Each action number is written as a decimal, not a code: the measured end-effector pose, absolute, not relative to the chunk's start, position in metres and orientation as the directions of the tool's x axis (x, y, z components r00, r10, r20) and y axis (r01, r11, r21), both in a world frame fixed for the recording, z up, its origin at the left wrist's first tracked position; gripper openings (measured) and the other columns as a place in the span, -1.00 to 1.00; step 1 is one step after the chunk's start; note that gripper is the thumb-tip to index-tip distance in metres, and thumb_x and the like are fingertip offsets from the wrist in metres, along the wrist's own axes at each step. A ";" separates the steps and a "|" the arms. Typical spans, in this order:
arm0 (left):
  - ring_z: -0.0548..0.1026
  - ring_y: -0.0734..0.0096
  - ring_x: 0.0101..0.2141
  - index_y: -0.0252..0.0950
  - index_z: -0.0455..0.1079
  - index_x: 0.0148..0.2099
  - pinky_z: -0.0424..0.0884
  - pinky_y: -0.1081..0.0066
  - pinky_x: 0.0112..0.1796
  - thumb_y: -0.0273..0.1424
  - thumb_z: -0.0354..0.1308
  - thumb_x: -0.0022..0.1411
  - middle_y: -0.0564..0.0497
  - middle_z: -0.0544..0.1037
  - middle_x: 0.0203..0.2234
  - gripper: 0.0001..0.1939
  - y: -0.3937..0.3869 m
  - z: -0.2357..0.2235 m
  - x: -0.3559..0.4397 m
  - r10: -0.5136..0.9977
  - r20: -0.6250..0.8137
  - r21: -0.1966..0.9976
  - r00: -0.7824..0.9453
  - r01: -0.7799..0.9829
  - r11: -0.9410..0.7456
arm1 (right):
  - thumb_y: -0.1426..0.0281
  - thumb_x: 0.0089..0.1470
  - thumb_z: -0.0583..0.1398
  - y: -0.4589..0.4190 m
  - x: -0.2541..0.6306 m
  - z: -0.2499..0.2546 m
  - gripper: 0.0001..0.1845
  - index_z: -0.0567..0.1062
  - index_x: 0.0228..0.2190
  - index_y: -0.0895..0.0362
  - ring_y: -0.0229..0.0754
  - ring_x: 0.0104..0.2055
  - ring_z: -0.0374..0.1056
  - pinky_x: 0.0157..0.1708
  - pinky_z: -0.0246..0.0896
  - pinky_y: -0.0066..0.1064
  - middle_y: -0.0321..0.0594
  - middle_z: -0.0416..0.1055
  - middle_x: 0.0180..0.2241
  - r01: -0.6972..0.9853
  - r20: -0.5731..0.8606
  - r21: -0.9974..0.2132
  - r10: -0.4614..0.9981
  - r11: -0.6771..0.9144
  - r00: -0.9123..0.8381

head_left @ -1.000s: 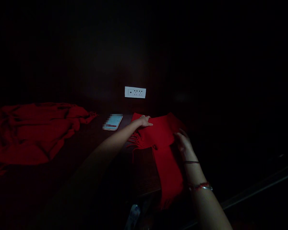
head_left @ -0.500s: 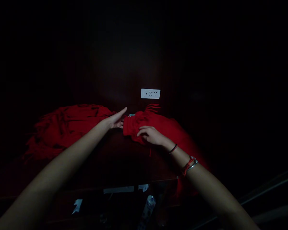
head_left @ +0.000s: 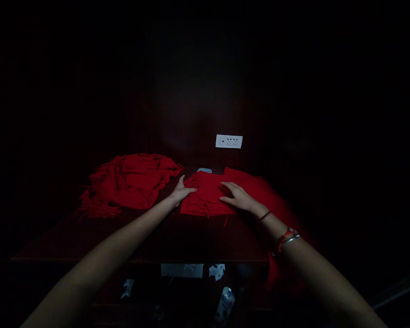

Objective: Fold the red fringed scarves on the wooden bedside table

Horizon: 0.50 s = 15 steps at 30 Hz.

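A red fringed scarf (head_left: 213, 182) lies folded on the dark table, and its longer part runs off over the table's right side. At the folded scarf's left end, my left hand (head_left: 181, 193) touches the fringe, thumb and fingers apart. My right hand (head_left: 238, 197) rests on top of the fold with spread fingers. Behind the scarf, a small flat object with a pale blue rim (head_left: 204, 170) is partly covered. Another red fringed cloth (head_left: 133, 180) lies crumpled to the left.
The dark tabletop (head_left: 150, 243) ends at a front edge below my hands. Under it are pale papers (head_left: 182, 270) and a patterned bottle-like object (head_left: 225, 300). A white wall socket (head_left: 228, 141) sits behind. Most of the room is too dark to make out.
The bunched end of the scarf now lies flatter, with its fringe showing on top at the left. Both hands appear farther right in view, and the camera has shifted.
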<state>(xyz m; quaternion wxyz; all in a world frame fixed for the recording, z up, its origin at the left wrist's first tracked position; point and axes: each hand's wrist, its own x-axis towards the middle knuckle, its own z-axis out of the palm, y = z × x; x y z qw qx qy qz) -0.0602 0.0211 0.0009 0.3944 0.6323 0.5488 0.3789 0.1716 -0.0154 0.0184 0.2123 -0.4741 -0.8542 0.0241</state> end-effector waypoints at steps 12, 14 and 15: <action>0.34 0.40 -0.11 -0.18 -0.80 0.13 0.35 0.51 -0.24 -0.64 0.12 -0.11 -0.18 0.10 0.09 0.13 -0.016 0.010 -0.054 0.991 0.075 0.916 0.114 0.384 -0.113 | 0.55 -0.17 0.07 0.017 0.112 0.040 -0.76 0.46 -0.40 0.20 -0.25 -0.33 0.34 -0.27 0.21 -0.42 -0.21 0.45 -0.39 0.554 0.411 -0.750 0.911 0.361 -0.036; 0.39 0.41 -0.18 -0.18 -0.71 0.16 0.37 0.50 -0.27 -0.63 0.07 -0.06 -0.16 0.15 0.06 0.04 -0.010 0.021 -0.066 0.991 0.110 0.881 0.081 0.454 -0.135 | 0.55 -0.20 0.08 0.019 0.133 0.060 -0.77 0.45 -0.40 0.23 -0.29 -0.42 0.33 -0.35 0.25 -0.44 -0.24 0.43 -0.46 0.293 0.400 -0.896 0.893 0.334 0.205; 0.40 0.42 -0.20 -0.18 -0.63 0.19 0.37 0.49 -0.28 -0.61 0.05 -0.05 -0.14 0.19 0.04 -0.01 -0.007 0.030 -0.078 0.989 0.134 0.862 0.068 0.485 -0.150 | 0.55 -0.22 0.08 0.017 0.146 0.070 -0.77 0.44 -0.41 0.23 -0.32 -0.47 0.32 -0.39 0.25 -0.45 -0.27 0.41 -0.49 0.175 0.393 -0.919 0.865 0.354 0.313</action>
